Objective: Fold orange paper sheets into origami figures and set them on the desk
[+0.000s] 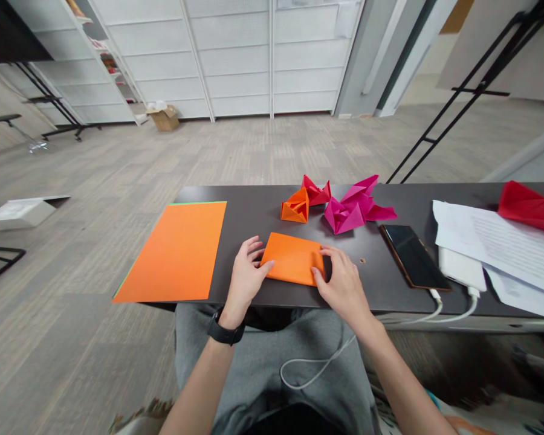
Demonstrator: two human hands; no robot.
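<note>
A folded orange paper point(292, 258) lies flat near the front edge of a dark table point(254, 211). My left hand point(246, 277) rests at its left edge, thumb and fingers pinching that side. My right hand point(342, 283) grips the paper's right edge, thumb on top and fingers curled over it. A black watch sits on my left wrist.
A stack of orange sheets point(174, 252) lies at the table's left. Behind the paper stand folded orange point(295, 206), red point(316, 192) and pink point(356, 206) paper shapes. To the right are a black phone point(411, 255), a white power bank with cable point(462, 270), printed pages point(503, 241) and red paper point(530, 208).
</note>
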